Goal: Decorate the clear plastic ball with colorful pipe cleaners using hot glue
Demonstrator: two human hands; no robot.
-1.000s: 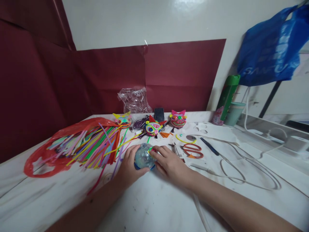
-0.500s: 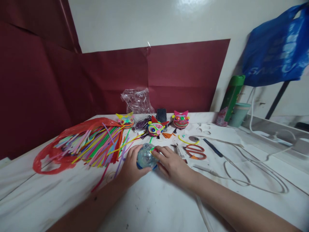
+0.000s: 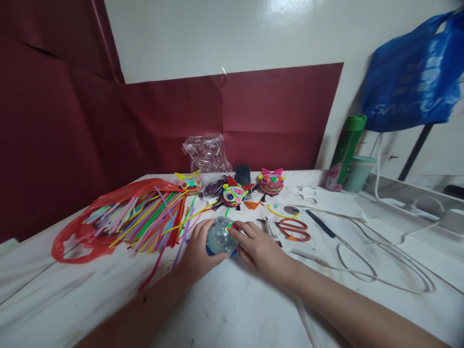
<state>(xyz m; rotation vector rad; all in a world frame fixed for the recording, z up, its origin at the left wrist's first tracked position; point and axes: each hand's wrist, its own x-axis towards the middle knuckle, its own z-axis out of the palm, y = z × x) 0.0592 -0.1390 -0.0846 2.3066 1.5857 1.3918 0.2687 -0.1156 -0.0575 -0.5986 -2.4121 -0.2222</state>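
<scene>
In the head view a clear, shiny ball [image 3: 220, 238] with a blue band round its lower edge rests on the table in front of me. My left hand [image 3: 200, 251] is curled round its left side, thumb at the near edge. Against its upper right side, my right hand [image 3: 255, 244] has its fingers pressed on a small piece [image 3: 229, 227] with yellow, green and red edges, partly covered by the fingertips. Just behind the ball sits a decorated animal head [image 3: 234, 193] with red ears.
Left lies a red plastic bag [image 3: 67, 241] with many coloured pipe cleaners [image 3: 145, 222]. Right are orange-handled scissors [image 3: 295, 229], a dark-handled tool [image 3: 321, 223] and looping cables [image 3: 362, 275]. Two more decorated heads, one pink-eared [image 3: 271, 182], one yellow-eared [image 3: 189, 182], and a phone [image 3: 242, 175] stand behind.
Both hands keep their places on the ball with hardly any movement. The whole view has shifted very slightly.
</scene>
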